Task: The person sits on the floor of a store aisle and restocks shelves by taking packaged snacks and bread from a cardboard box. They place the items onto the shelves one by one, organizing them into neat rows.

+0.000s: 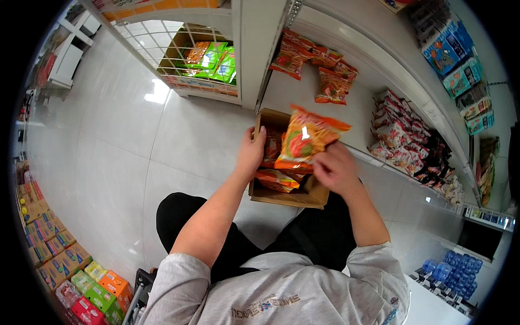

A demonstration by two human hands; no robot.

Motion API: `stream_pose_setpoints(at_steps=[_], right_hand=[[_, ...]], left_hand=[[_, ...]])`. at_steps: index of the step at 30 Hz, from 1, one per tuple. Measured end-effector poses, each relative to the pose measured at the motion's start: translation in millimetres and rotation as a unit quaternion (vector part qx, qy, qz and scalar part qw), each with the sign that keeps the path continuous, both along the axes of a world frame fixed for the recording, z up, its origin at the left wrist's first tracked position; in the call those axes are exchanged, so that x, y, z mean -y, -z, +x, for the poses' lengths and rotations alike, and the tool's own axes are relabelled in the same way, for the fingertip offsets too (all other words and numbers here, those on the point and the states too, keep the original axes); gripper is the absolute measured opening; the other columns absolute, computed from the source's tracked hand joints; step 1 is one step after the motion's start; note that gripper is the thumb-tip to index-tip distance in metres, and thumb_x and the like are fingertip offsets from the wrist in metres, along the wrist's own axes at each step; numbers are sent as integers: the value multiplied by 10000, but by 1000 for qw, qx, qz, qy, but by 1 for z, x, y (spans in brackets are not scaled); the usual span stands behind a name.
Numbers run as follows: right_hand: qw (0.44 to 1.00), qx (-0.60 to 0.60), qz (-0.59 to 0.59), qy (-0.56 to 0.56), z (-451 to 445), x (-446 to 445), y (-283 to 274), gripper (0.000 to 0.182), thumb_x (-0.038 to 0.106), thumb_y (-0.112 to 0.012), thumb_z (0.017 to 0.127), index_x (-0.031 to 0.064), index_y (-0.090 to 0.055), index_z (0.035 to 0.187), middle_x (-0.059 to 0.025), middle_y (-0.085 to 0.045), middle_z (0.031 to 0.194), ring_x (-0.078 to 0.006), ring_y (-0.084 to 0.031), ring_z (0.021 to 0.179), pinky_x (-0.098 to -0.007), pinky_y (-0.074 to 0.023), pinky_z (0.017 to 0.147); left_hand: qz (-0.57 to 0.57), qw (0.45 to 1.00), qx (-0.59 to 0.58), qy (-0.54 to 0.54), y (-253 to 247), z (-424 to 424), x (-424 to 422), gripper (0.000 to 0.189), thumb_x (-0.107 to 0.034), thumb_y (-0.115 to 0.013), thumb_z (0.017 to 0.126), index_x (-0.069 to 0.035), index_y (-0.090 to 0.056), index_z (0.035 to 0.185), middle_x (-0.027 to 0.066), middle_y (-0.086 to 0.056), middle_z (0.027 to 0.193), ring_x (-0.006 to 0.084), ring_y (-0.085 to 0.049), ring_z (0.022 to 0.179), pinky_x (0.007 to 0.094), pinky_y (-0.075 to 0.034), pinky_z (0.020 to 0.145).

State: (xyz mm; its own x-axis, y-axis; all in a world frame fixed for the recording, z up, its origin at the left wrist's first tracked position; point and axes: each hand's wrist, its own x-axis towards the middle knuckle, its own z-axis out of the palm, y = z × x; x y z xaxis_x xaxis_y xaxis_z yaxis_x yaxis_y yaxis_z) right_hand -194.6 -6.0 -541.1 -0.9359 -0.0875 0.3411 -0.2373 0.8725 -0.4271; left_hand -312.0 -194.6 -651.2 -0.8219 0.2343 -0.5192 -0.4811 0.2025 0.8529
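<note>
My left hand [251, 151] grips the left wall of an open cardboard box [290, 199], thumb over its rim. In my right hand [334, 167] is an orange snack bag [306, 140], held by its lower right edge above the box and slightly blurred. More orange bags [277, 180] lie inside the box, partly hidden under the held one. Beyond the box, several similar orange bags [333, 83] rest on a white shelf [280, 97].
White-and-red snack packets [400, 130] fill the shelf's right part. A wire rack [142, 44] at the upper left holds a carton of green bags [213, 61]. Cartons [61, 264] are stacked at the lower left. Blue water bottles [455, 270] stand at the lower right.
</note>
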Motion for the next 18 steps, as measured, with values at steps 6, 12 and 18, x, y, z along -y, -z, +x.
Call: stream_pose_setpoints(at_steps=[6, 12, 18], right_hand=[[989, 120, 29, -87, -1, 28, 35, 268, 176, -696, 767, 131, -641, 1025, -72, -550, 956, -273, -538, 911, -412, -468, 826], [994, 43, 71, -64, -8, 41, 37, 407, 237, -692, 788, 142, -614, 1176, -84, -518, 1195, -304, -470, 1131, -462, -395, 980], [975, 122, 167, -87, -6, 52, 52, 328, 305, -689, 777, 100, -638, 1028, -91, -428, 1399, -313, -280, 1369, -576, -194, 1115]], left_hand=[[-44, 998, -30, 34, 1, -2, -1, 558, -438, -510, 947, 1, -483, 1288, 192, -624, 1131, 300, -589, 1059, 360, -436, 919], [-5, 999, -35, 39, 4, -2, 5, 503, -392, -491, 966, 11, -491, 1267, 197, -621, 1123, 308, -587, 1047, 367, -436, 920], [-20, 999, -29, 42, 0, -4, 3, 481, -339, -499, 953, 13, -466, 1280, 197, -602, 1164, 300, -587, 1041, 366, -440, 915]])
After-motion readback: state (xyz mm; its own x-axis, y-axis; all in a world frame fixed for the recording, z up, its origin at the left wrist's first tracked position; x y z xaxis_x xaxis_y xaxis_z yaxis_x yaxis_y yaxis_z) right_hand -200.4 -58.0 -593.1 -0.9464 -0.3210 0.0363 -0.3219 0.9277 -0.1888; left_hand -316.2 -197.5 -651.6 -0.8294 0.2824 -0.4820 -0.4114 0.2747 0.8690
